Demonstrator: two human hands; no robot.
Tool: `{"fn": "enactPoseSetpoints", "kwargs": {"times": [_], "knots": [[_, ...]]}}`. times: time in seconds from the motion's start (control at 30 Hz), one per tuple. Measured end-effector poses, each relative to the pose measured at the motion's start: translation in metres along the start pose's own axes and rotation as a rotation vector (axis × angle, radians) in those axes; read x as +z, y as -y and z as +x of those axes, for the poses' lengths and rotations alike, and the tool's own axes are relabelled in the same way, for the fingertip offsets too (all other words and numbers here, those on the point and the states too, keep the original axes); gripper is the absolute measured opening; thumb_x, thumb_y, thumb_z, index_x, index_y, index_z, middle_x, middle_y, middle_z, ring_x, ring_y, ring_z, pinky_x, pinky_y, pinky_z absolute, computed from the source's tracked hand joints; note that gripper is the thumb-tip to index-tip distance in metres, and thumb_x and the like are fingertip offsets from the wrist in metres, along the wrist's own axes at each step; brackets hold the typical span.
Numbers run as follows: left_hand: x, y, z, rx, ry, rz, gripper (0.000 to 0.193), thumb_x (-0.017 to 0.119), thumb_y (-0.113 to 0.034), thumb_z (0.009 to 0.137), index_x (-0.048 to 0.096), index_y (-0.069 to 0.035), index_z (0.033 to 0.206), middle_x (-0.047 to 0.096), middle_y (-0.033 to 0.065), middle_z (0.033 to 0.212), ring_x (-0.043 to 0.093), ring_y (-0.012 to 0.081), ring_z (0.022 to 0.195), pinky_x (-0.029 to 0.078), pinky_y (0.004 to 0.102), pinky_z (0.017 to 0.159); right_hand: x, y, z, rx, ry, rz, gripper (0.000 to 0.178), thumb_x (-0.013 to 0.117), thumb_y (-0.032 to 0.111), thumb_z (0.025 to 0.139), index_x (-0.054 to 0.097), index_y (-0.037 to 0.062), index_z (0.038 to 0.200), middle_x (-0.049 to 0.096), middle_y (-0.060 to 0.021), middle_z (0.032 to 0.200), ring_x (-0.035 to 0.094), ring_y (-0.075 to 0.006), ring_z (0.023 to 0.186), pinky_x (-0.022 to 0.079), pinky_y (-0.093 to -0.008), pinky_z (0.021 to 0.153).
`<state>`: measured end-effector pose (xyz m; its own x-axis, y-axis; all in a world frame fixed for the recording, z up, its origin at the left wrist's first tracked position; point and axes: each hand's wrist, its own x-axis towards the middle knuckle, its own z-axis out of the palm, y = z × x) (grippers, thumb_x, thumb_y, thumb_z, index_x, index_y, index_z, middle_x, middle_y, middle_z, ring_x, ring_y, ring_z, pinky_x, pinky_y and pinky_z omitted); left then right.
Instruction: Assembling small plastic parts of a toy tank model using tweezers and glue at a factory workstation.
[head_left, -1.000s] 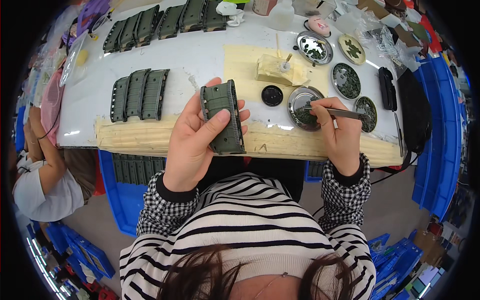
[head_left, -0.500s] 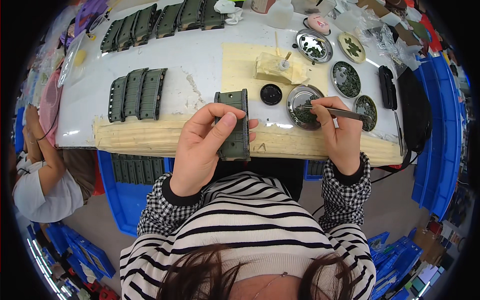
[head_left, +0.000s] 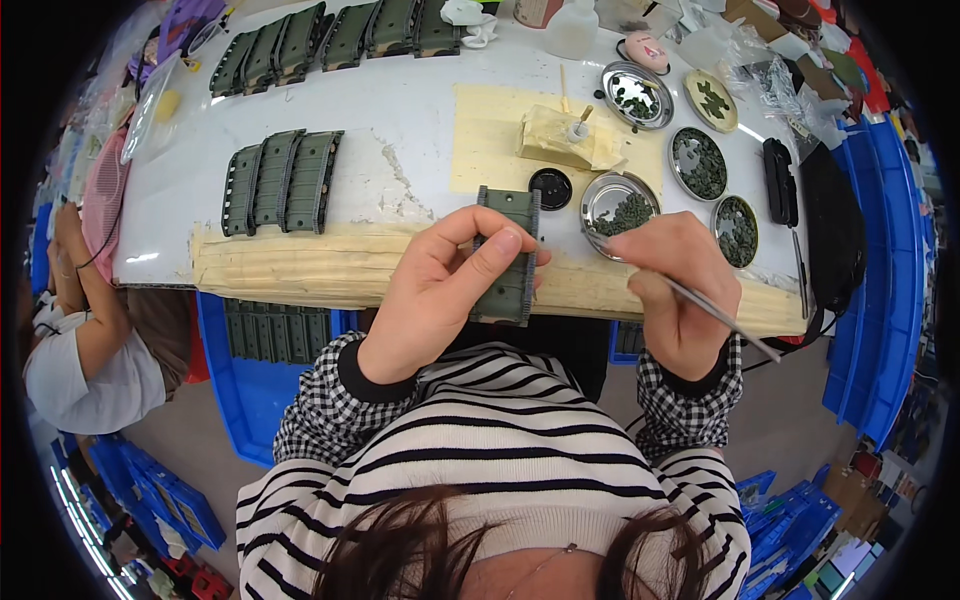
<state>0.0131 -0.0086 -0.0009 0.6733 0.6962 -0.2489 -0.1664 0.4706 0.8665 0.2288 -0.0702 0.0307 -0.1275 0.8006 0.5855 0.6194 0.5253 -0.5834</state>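
The left hand's grip is closed on a green panel at the surface's padded near edge. The right hand pinches tweezers by a steel dish; whether the tips carry a piece is unclear. Apparently piece-picking; next calls for a steady panel, precise tips.

Your white worktop has a creased cream strip along its near edge. Green panels lie to your left, a yellow sheet in the middle, round dishes and a black case to your right.
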Motion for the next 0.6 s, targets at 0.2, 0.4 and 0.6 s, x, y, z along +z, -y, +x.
{"fn": "enactPoseSetpoints", "kwargs": {"times": [0.2, 0.4, 0.6], "knots": [[0.005, 0.003, 0.005, 0.08, -0.007, 0.035, 0.024, 0.051, -0.024, 0.101, 0.06, -0.003, 0.097, 0.062, -0.0005, 0.088, 0.056, 0.0038, 0.081, 0.047, 0.0192, 0.072, 0.018, 0.008, 0.011, -0.201, 0.09, -0.023, 0.033, 0.076, 0.015, 0.064, 0.067, 0.0016, 0.093, 0.065, -0.0075, 0.083, 0.061, -0.0253, 0.074, 0.051, -0.0324, 0.064], [0.001, 0.007, 0.005, 0.051, -0.026, -0.1, 0.024, 0.05, -0.024, 0.101, 0.059, -0.002, 0.098, 0.063, 0.0016, 0.088, 0.062, 0.0085, 0.081, 0.051, 0.0217, 0.072, 0.022, 0.01, 0.009, -0.173, 0.089, 0.015, 0.032, 0.076, 0.014, 0.069, 0.066, -0.0005, 0.096, 0.065, -0.0108, 0.088, 0.065, -0.028, 0.082, 0.054, -0.0341, 0.07], [0.004, 0.005, 0.004, -0.031, 0.023, -0.464, 0.026, 0.049, -0.025, 0.101, 0.057, 0.0, 0.101, 0.064, 0.0068, 0.092, 0.069, 0.0174, 0.083, 0.058, 0.0287, 0.074, 0.036, 0.013, -0.005, 0.052, -0.089, 0.242, 0.033, 0.076, 0.011, 0.074, 0.067, -0.0002, 0.104, 0.066, -0.0149, 0.098, 0.067, -0.029, 0.092, 0.055, -0.0344, 0.076]]}}
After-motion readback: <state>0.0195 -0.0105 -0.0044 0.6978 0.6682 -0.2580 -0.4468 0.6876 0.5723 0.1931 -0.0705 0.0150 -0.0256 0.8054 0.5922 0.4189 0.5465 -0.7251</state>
